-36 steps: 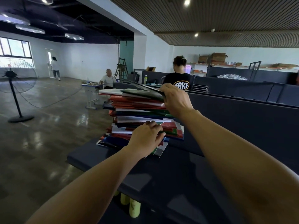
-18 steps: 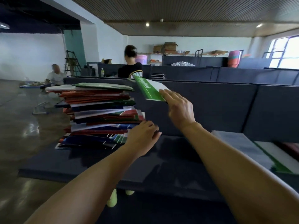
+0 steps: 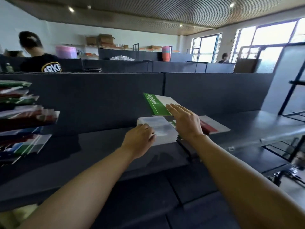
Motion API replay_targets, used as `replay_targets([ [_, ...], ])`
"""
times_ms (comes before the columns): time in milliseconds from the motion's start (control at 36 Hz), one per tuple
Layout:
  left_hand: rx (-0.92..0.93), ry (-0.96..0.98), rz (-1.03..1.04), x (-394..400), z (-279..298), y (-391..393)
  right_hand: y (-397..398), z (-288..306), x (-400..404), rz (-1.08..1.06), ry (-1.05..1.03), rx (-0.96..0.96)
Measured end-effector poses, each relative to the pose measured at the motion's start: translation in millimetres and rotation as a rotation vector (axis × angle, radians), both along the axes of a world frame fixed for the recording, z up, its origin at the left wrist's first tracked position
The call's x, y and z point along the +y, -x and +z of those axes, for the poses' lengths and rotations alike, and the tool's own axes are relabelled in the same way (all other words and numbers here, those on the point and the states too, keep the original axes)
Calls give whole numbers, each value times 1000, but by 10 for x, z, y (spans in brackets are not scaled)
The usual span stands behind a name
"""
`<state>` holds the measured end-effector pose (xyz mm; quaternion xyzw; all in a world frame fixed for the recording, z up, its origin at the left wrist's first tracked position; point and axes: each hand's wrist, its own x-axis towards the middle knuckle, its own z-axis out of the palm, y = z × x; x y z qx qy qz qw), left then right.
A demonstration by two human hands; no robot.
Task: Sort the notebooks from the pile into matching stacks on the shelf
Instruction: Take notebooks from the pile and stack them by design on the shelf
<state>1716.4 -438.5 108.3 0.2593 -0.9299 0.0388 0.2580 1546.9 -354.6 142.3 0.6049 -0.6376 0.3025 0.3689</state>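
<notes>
The mixed pile of notebooks (image 3: 24, 116) stands at the left end of the dark shelf (image 3: 99, 146), with red, green, blue and white covers. My right hand (image 3: 184, 121) holds a green-and-white notebook (image 3: 156, 103) in the air, tilted, just above the sorted stacks. Below it lie a pale grey stack (image 3: 158, 124), a sliver of a green stack (image 3: 172, 123) mostly hidden by my right hand, and a red-and-white stack (image 3: 214, 125). My left hand (image 3: 140, 138) rests on the near left corner of the grey stack, holding nothing.
A dark partition wall (image 3: 99, 96) runs behind the shelf. A black wire rack (image 3: 293, 116) stands at the right end. A person in a black shirt (image 3: 38, 61) works behind the partition at the left. A lower dark surface (image 3: 148, 204) lies in front.
My right hand lifted the green notebook off the pile and carried it right to above the sorted stacks. My left hand left the pile and now rests on the grey stack. The view turned right.
</notes>
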Motion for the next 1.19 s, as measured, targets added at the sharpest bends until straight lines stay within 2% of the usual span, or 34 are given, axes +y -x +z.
replay_targets([
  [167,-3,-43,14,454,-112,710,749,-89,570,-83,-102,-116],
  [333,-15,-106,70,726,-240,1158,1273,-263,810,-55,-126,-147],
  [472,10,-239,112,872,-304,1393,1435,-350,870,-9,-277,-205],
  [528,147,-463,138,881,-316,1503,1459,-399,871,-1,-317,-220],
  [556,297,-664,150,885,-304,1568,1460,-420,873,10,-322,-225],
  [611,697,-1211,158,898,-226,1697,1459,-471,862,49,-313,-221],
  [667,971,-1646,137,822,-175,1786,1468,-531,834,103,-303,-186],
  [722,1096,-1864,66,714,-165,1825,1473,-573,799,132,-325,-137],
  [778,1154,-1987,-16,634,-162,1833,1488,-606,737,145,-348,-115],
  [861,1195,-2021,-5,571,-137,1829,1492,-627,657,169,-337,-63],
  [917,1148,-2000,41,533,-121,1828,1450,-607,600,141,-459,-56],
  [1000,952,-1909,137,481,-114,1863,1425,-609,538,-10,-728,-49],
  [1083,765,-1755,283,459,-112,1922,1418,-580,528,-27,-847,-87],
  [1139,752,-1673,305,385,-144,1953,1454,-563,510,7,-816,-204],
  [1194,779,-1623,266,313,-172,1974,1533,-564,457,3,-635,-336],
])
